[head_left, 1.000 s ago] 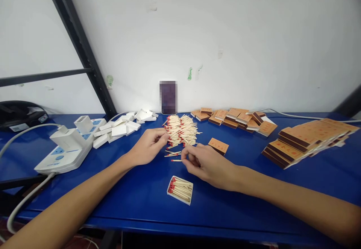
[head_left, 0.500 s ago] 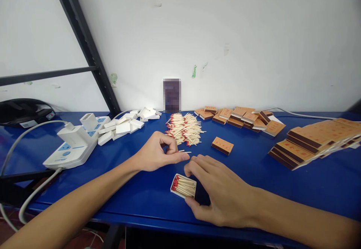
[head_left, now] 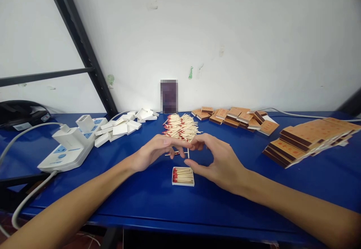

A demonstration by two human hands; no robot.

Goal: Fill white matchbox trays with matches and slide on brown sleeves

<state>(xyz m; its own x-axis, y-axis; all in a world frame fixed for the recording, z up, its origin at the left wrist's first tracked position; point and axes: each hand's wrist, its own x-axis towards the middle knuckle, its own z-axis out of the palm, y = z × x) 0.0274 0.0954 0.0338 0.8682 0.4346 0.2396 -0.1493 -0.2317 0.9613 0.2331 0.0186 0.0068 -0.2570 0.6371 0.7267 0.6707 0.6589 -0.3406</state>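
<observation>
A small white matchbox tray [head_left: 183, 184] holding red-headed matches [head_left: 183, 174] lies on the blue table in front of my hands. My left hand [head_left: 153, 151] is stretched out above and behind the tray, palm down, its fingertips meeting those of my right hand. Beneath its fingers a few loose matches [head_left: 176, 153] show, partly hidden. Between the index finger and thumb of my right hand [head_left: 217, 158] stands a single match [head_left: 188, 153], roughly upright in the view. Behind both hands is a large pile of matches [head_left: 182, 126], its near side covered by my fingers.
White empty trays [head_left: 121, 126] are heaped at the back left, beside a power strip [head_left: 67, 147] with chargers and cables. Orange matchbox sleeves [head_left: 237, 117] lie along the wall. Stacked matchboxes [head_left: 307, 140] stand at the right. A blurred dark rectangle [head_left: 169, 96] leans on the wall.
My right hand has let go of the filled tray and moved up to my left fingertips. My left hand's curled fingers have straightened. The tray now sits squarer to the table edge.
</observation>
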